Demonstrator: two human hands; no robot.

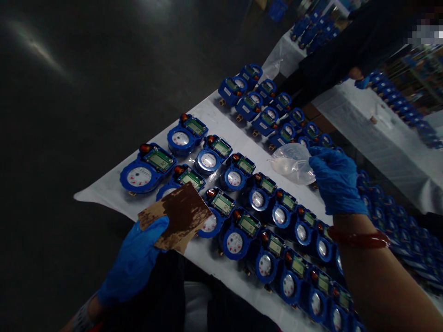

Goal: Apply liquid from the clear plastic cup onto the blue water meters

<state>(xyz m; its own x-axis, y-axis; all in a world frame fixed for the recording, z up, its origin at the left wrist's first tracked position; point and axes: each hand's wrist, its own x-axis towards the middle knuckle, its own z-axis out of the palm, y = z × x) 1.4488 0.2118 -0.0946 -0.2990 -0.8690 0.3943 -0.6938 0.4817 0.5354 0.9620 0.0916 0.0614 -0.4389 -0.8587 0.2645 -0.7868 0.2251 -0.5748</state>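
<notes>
My left hand [140,256], in a blue glove, is closed on the edge of a piece of cardboard [187,210] smeared with dark brown. The cardboard hangs over the near row of blue water meters and partly covers two of them. My right hand [335,180], gloved too, grips a clear, thin plastic cup or bag [292,163]; which of the two I cannot tell. It is held tilted above the rows. Each near water meter [148,168] has a round white dial, an exposed green board with a display, and a glossy amber-brown spot at one corner.
The meters stand in rows on a white-covered table [104,189]. Behind them are more blue meters [265,120] with closed tops. A person in dark clothing [332,60] stands at the far side. Further tables [391,133] with meters lie to the right; dark floor is at left.
</notes>
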